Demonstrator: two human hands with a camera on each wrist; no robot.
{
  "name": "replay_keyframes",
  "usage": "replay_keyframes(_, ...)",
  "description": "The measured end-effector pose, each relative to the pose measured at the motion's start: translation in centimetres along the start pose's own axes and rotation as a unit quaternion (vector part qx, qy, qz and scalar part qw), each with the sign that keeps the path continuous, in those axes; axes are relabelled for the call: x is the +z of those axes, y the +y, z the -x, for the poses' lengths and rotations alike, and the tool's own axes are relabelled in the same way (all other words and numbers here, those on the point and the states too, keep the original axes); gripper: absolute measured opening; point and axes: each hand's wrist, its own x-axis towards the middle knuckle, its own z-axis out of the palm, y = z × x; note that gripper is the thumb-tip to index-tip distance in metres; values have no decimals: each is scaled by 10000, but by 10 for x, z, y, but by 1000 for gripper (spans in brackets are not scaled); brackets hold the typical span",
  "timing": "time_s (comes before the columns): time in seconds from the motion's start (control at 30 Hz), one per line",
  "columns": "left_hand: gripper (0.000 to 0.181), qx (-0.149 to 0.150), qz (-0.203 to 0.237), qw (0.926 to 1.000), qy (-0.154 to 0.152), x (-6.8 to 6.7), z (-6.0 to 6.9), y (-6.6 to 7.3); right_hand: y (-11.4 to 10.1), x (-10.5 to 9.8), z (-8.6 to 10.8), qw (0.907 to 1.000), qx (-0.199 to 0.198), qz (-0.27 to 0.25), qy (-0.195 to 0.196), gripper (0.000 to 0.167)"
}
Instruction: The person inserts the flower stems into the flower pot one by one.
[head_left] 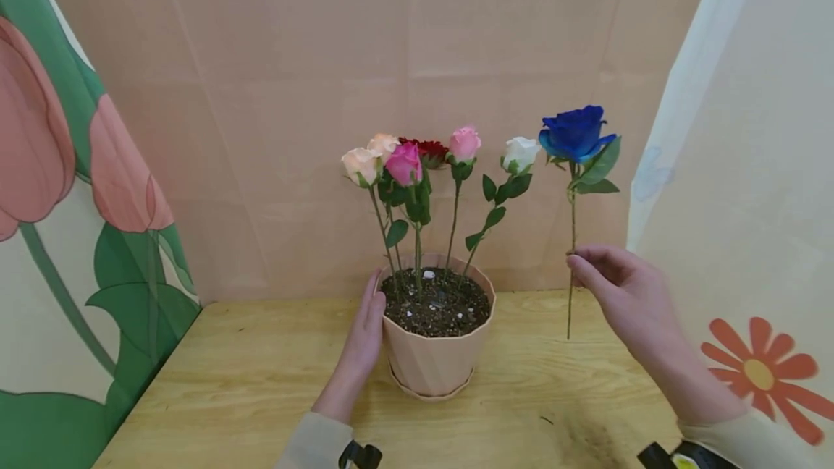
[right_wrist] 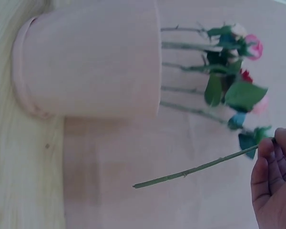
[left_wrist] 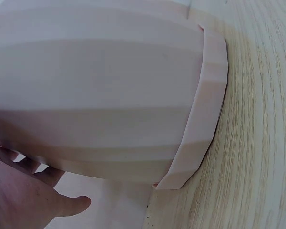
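Observation:
A blue rose [head_left: 575, 134] stands upright in the air to the right of the flowerpot, its stem pinched between thumb and fingers of my right hand [head_left: 628, 302]. The bare lower stem [right_wrist: 195, 170] hangs below those fingers, apart from the pot. My left hand [head_left: 363, 339] rests along the left side of the pink flowerpot [head_left: 435, 364], fingers fairly straight against its wall. Dark soil [head_left: 449, 310] fills the pot. In it stand several roses: peach ones, a magenta rose [head_left: 404, 164], a light pink rose [head_left: 465, 143], a white rose [head_left: 520, 154] and a partly hidden dark red flower [head_left: 430, 150].
A saucer [head_left: 433, 395] sits under the pot on the wooden table [head_left: 260, 375]. Dark crumbs [head_left: 586, 440] lie at the front right. A plain pinkish cloth [head_left: 293, 56] hangs behind, with printed flower panels on both sides.

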Motion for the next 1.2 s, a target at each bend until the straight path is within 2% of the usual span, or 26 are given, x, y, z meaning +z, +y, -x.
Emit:
replay_keyframes(0.37,62,16,-52,10000,42,0,0,-2,-38,34,-13,9965,-125,-801,214,25)
replay_keyframes(0.67,62,55,41,10000,18,1,0,-1,-58,72,-22,9855,-315,-1602,459,23)
replay_keyframes(1.0,61,8,49,10000,-33,0,0,-2,-71,92,-29,9889,-319,-1358,506,24)
replay_keyframes(1.2,62,92,90,9999,-36,1,-1,-2,-71,103,-35,9866,-371,-1520,453,25)
